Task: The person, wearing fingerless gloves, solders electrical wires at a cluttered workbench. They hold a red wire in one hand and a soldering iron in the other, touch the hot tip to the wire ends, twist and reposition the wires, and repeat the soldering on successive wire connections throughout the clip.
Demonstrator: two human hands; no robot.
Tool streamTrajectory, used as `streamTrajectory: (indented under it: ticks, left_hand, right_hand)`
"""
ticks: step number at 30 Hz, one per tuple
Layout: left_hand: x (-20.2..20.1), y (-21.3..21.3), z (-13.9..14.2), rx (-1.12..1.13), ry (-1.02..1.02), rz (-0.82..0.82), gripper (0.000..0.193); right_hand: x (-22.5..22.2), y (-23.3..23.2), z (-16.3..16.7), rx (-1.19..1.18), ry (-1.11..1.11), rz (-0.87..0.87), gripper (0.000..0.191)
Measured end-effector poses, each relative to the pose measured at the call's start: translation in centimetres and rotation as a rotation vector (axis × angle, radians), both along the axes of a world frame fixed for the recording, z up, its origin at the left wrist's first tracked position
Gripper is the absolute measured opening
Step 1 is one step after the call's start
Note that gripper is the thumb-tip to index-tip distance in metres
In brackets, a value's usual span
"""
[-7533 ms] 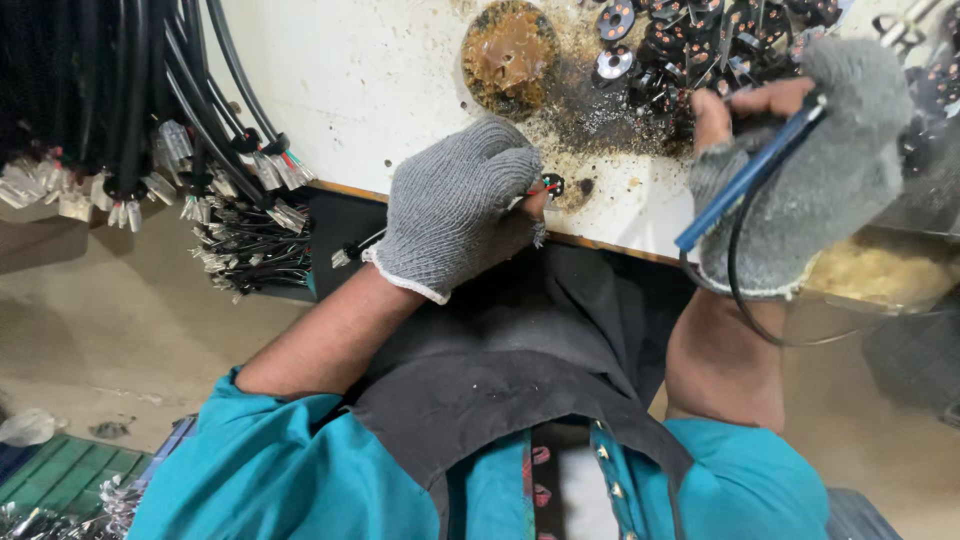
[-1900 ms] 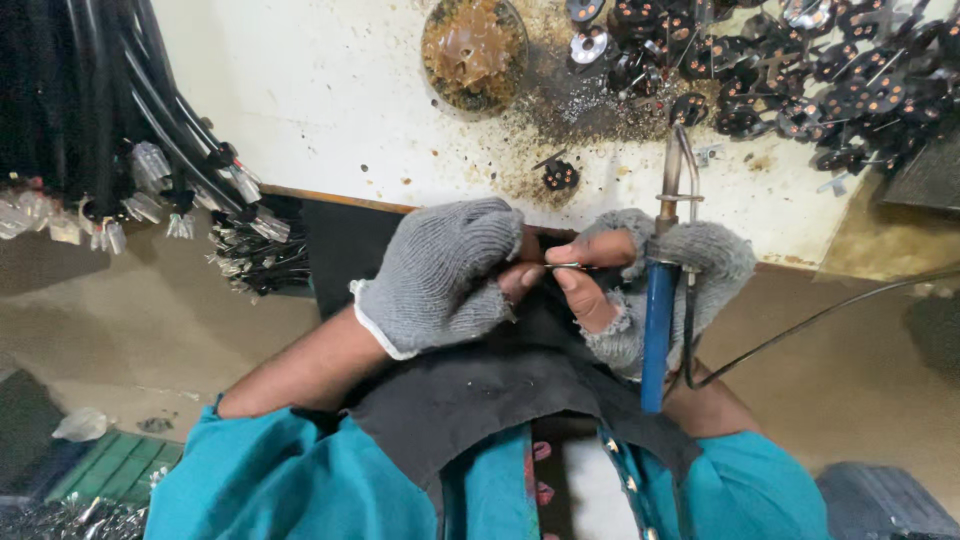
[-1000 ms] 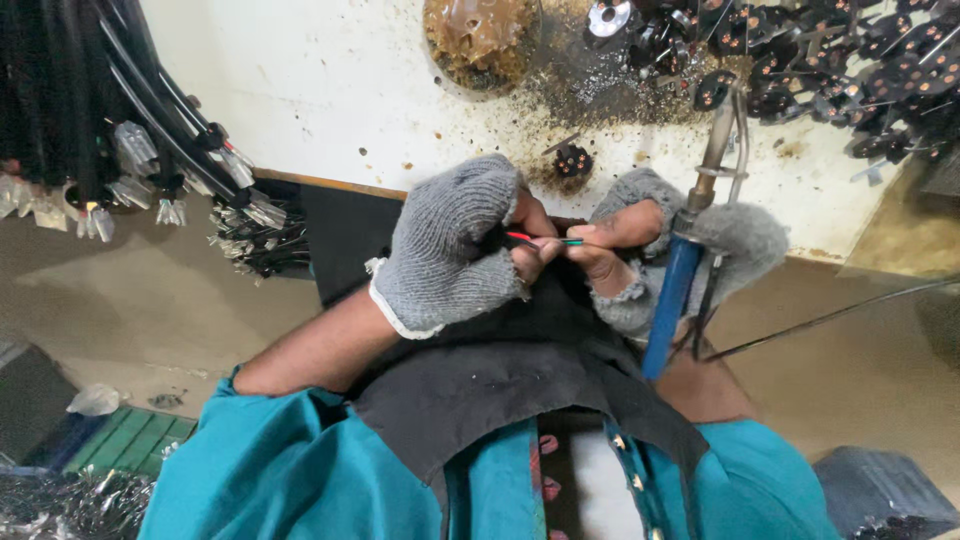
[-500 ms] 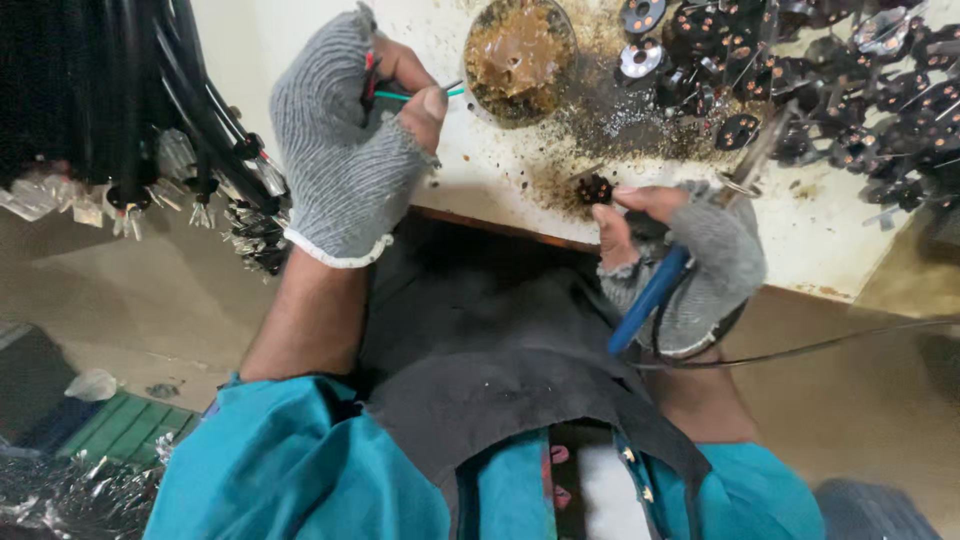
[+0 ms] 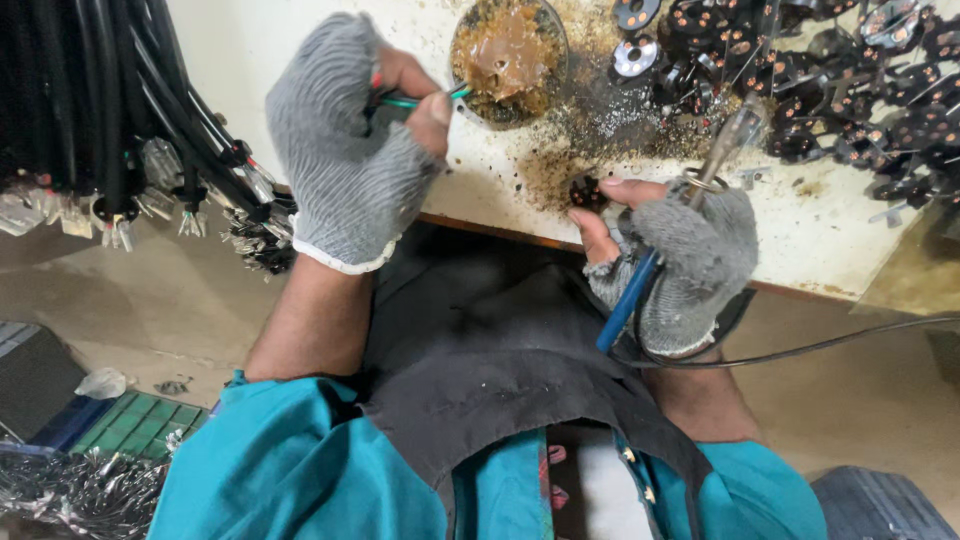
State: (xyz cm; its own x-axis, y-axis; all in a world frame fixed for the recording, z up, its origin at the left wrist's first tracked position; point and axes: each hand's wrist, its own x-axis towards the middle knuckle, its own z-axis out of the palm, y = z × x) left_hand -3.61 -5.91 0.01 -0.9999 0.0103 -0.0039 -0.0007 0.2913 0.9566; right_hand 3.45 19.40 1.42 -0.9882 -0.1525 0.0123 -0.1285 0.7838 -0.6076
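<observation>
L hand, in a grey fingerless knit glove, was closed in a narrow pinch on thin green and red wires, their bare ends reaching into the round flux tin on the white bench. R hand, same kind of glove, had its palm wrapped round the blue-handled soldering iron, shaft angled up and away over the bench, while thumb and forefinger pinched a small black round connector at the bench edge, right by a patch of brown residue. More black connectors lay heaped at the far R of the bench; a bundle of black cables w/ stripped ends hung to the L. Risks, as I judged them: the iron's hot shaft ran close past bare fingertips of the R hand, so any slip of the connector could mean a burn. The one hand was doing two jobs, so the grip on iron and connector both looked compromised; the connector could drop off the edge into the lap. The iron's cord looped under the wrist & could snag or drag the tip off line. Too much flux on the wire ends could drip or foul the joint. Couldn't tell whether the tip touched anything.
</observation>
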Motion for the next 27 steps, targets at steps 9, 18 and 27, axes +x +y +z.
streamTrajectory:
  ticks: [9,18,27]
  left_hand:
    - [3.0,3.4,1.8,-0.292,0.042,-0.409,0.024]
    - [3.6,4.3,0.7,-0.395,0.044,-0.438,0.022]
    - [3.4,4.9,0.8,-0.47,0.096,-0.435,0.033]
  right_hand:
    - [0.0,-0.4,2.7,-0.351,-0.076,-0.137,0.042]
    - [3.3,3.3,0.3,-0.079,0.043,0.091,0.061]
    - [6.8,5.0,-4.6,-0.439,0.059,0.098,0.024]
